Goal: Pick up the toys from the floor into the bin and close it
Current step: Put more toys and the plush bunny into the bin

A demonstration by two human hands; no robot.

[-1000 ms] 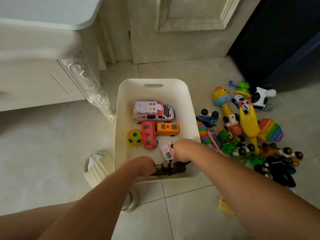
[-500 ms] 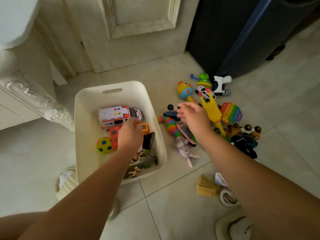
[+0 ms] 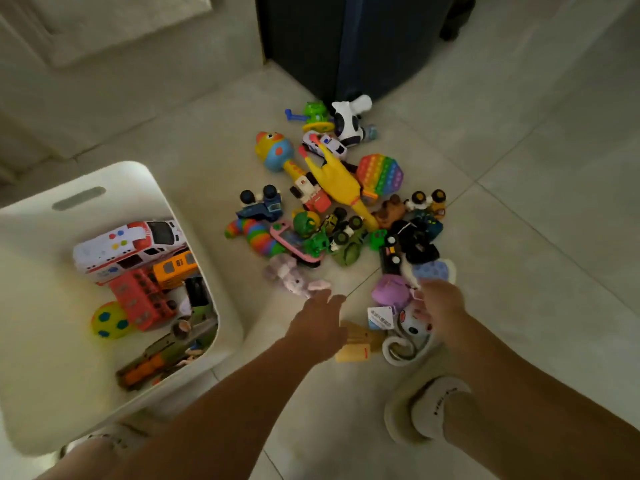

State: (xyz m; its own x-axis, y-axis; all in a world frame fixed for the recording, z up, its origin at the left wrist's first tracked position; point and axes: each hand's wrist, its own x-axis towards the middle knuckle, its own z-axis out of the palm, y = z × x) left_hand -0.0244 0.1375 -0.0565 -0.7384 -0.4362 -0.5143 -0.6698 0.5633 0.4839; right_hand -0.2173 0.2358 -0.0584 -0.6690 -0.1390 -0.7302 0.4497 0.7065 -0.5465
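Note:
The white bin (image 3: 227,299) stands open at the left, holding a white ambulance (image 3: 128,247), an orange bus (image 3: 175,268), a red bus (image 3: 142,299), a ball (image 3: 109,320) and a toy gun (image 3: 156,362). To its right lies a pile of toys on the floor, among them a yellow rubber chicken (image 3: 336,181), a rainbow pop-it (image 3: 381,174) and a purple bunny plush (image 3: 294,277). My left hand (image 3: 320,323) is empty, with fingers spread just short of the bunny. My right hand (image 3: 441,306) is down on a purple toy (image 3: 389,292) and a white plush (image 3: 414,325); its grip is blurred.
A dark blue piece of furniture (image 3: 346,39) stands behind the pile. My slippered right foot (image 3: 422,410) rests near the closest toys, and a yellow block (image 3: 353,353) lies between my hands. A door and wall fill the upper left.
The view swung right toward the pile. My left hand came out of the bin to the floor toys. My right hand drew back from the pile's middle to its near edge.

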